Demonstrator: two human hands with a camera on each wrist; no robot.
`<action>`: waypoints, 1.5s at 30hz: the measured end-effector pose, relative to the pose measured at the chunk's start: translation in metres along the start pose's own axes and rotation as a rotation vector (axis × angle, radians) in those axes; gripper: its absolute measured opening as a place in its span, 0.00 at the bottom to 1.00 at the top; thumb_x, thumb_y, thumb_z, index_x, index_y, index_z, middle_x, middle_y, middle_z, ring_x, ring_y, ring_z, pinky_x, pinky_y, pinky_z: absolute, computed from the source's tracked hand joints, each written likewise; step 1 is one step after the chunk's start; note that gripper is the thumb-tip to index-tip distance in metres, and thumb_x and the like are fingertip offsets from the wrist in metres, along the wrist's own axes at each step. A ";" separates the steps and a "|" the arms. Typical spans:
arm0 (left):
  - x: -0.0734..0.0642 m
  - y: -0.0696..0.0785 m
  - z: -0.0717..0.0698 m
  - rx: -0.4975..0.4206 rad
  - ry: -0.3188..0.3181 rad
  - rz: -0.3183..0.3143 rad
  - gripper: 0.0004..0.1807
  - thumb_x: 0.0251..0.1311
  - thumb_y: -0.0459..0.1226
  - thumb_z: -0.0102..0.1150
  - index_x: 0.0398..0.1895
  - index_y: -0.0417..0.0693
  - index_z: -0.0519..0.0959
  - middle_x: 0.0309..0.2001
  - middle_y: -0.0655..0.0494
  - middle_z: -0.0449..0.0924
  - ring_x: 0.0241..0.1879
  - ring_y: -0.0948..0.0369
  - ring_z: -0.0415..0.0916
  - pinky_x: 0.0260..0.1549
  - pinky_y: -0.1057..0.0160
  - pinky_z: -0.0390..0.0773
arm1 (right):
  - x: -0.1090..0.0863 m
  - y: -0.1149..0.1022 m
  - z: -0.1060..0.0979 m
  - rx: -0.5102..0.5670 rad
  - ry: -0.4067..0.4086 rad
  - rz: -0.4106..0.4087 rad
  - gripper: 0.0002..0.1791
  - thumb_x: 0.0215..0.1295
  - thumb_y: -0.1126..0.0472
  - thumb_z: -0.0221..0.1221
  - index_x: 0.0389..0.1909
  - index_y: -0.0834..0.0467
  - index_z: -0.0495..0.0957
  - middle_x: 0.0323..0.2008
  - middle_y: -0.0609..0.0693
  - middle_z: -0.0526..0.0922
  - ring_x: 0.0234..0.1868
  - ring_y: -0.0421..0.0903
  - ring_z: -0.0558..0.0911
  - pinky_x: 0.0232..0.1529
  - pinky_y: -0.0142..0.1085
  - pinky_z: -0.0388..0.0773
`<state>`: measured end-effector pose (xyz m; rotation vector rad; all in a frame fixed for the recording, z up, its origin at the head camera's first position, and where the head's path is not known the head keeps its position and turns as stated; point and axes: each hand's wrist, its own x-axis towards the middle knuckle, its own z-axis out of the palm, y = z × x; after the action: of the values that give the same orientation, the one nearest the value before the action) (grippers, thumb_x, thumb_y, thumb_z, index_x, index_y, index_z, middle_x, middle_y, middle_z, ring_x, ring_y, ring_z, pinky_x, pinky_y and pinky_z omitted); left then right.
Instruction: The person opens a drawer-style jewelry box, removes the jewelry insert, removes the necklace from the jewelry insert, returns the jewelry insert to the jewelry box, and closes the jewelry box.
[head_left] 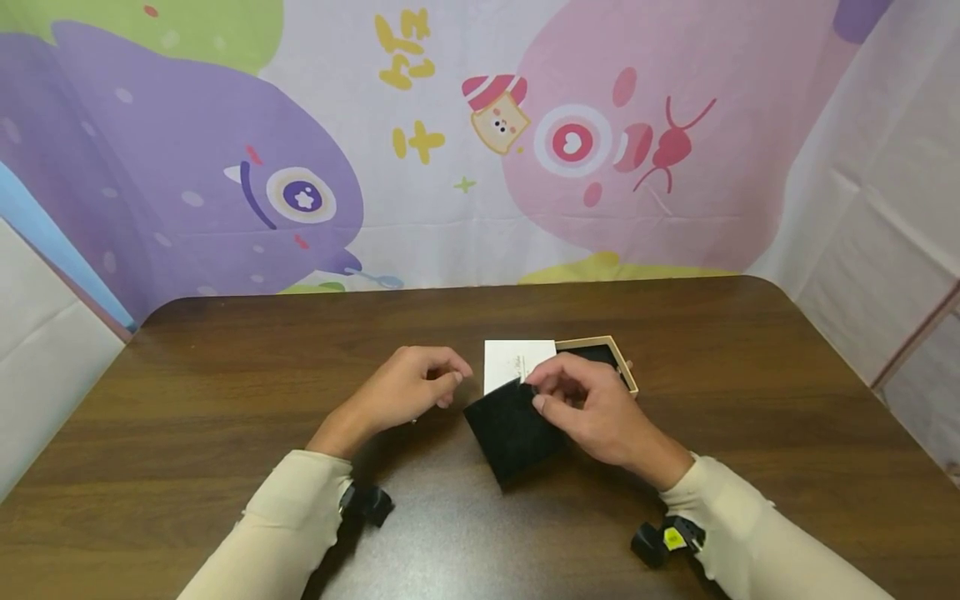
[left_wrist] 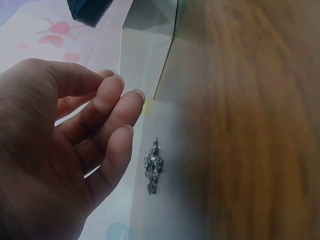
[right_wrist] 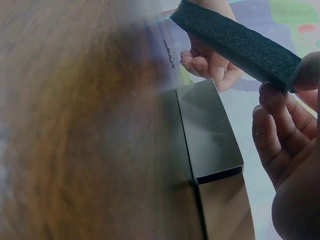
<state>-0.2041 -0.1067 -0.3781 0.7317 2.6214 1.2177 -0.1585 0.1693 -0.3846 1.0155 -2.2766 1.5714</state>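
Grip at a single edge looked like the first risk. Right of the lower centre of the head view, the right hand [head_left: 596,408] pinched a square black foam pad [head_left: 513,433] by its upper edge only, thumb against fingertips, and the rest jutted out unsupported toward lower left. A slack pinch could let the pad swivel or drop; a hard one could dent or tear the soft foam. The left hand [head_left: 408,387], left of the pad, held nothing; its fingers were loosely bent, apart from the foam, so they gave no second support.

Below the centre of the left wrist view, near that hand, a small silver-coloured ornament [left_wrist: 153,167] lay loose on the table [head_left: 225,400]; whether brooch or chain could not be told. Being so slight, it could be brushed away by a passing hand, or be hidden if the pad fell on it.

Behind the pad in the head view, a white box sleeve [head_left: 517,357] sat with its kraft-edged drawer [head_left: 625,367] partly out to the right. The right hand overlapped both in that view, and a knock could skew the drawer, since nothing visibly steadied it.
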 end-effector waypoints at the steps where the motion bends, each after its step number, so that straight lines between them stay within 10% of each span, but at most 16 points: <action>1: 0.000 0.000 0.000 0.004 -0.002 0.007 0.08 0.72 0.38 0.57 0.46 0.50 0.85 0.24 0.57 0.79 0.25 0.58 0.76 0.16 0.57 0.74 | 0.000 0.000 0.000 0.000 0.000 -0.001 0.13 0.62 0.75 0.62 0.43 0.57 0.81 0.30 0.46 0.80 0.26 0.43 0.77 0.26 0.36 0.76; 14: 0.002 0.002 0.003 0.043 0.029 0.087 0.07 0.71 0.39 0.58 0.45 0.55 0.85 0.24 0.60 0.79 0.24 0.62 0.76 0.21 0.59 0.75 | -0.001 -0.002 0.000 0.007 0.014 -0.009 0.12 0.61 0.75 0.63 0.43 0.59 0.82 0.29 0.48 0.80 0.26 0.43 0.76 0.26 0.34 0.75; 21: 0.001 0.007 0.005 0.086 -0.003 0.125 0.15 0.72 0.38 0.56 0.59 0.55 0.83 0.45 0.62 0.85 0.28 0.64 0.83 0.30 0.60 0.79 | 0.000 -0.002 -0.001 0.008 0.009 0.002 0.12 0.62 0.74 0.63 0.43 0.58 0.82 0.29 0.47 0.80 0.26 0.43 0.76 0.27 0.35 0.75; 45: 0.001 0.008 0.008 0.232 -0.050 0.199 0.17 0.72 0.39 0.56 0.60 0.61 0.82 0.40 0.69 0.82 0.29 0.67 0.73 0.32 0.62 0.74 | 0.000 -0.001 0.001 0.002 0.026 0.023 0.12 0.61 0.75 0.62 0.42 0.57 0.82 0.30 0.46 0.80 0.26 0.43 0.76 0.26 0.35 0.76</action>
<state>-0.1997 -0.0962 -0.3774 1.0711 2.7302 0.9328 -0.1574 0.1684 -0.3840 0.9679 -2.2777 1.5869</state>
